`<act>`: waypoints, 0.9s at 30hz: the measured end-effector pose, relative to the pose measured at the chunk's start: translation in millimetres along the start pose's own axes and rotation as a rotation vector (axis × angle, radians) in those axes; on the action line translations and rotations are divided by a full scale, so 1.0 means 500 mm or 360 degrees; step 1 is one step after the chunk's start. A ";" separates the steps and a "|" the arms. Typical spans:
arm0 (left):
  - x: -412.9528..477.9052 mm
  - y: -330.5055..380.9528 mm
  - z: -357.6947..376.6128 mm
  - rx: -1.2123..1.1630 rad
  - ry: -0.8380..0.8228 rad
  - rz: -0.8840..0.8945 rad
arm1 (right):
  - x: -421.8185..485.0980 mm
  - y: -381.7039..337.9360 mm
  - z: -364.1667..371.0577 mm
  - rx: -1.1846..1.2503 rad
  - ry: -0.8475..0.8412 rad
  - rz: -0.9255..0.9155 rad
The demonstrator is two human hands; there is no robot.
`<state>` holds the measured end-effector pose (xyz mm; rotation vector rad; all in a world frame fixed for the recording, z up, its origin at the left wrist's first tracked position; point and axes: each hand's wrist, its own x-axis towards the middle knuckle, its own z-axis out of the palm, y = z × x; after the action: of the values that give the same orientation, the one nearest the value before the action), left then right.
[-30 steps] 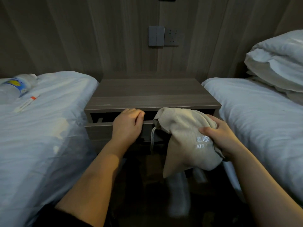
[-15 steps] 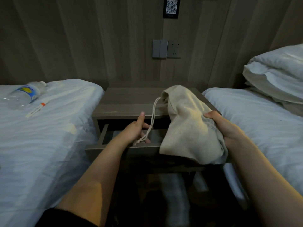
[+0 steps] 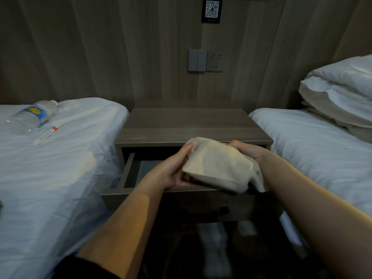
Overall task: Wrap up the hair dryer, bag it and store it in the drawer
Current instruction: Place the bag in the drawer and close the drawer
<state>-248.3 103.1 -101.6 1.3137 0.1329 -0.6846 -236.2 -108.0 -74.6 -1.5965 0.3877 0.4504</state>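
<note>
A beige cloth bag [image 3: 216, 165], bulging with something hidden inside, lies on its side over the open drawer [image 3: 132, 172] of the wooden nightstand [image 3: 191, 125]. My left hand [image 3: 171, 170] grips the bag's left end from below and the side. My right hand [image 3: 248, 151] holds its far right end. The hair dryer itself cannot be seen. The drawer is pulled well out and its grey inside shows at the left.
White beds flank the nightstand. On the left bed [image 3: 50, 178] lie a plastic water bottle [image 3: 32, 116] and a small white tube [image 3: 48, 133]. Pillows [image 3: 340, 91] are stacked on the right bed. Switches and a socket [image 3: 205, 60] sit on the wall.
The drawer went from slightly open to pulled well out. My left hand left the drawer front and took the bag's left end; the bag swung from hanging upright to lying over the drawer.
</note>
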 end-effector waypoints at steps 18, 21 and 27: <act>-0.006 -0.004 -0.004 -0.0277 0.0104 -0.0227 | 0.042 0.038 0.014 -0.0015 -0.0025 -0.0026; 0.012 0.003 -0.011 -0.0200 0.0196 -0.0202 | 0.047 0.044 -0.007 0.0140 -0.0305 0.0104; 0.076 0.005 -0.021 0.0440 0.0189 -0.0087 | 0.113 0.053 0.002 -0.0142 -0.0061 -0.0072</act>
<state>-213.6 98.4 -120.2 1.6221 0.1754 -0.6888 -200.9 -107.6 -126.2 -1.6771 0.3053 0.4685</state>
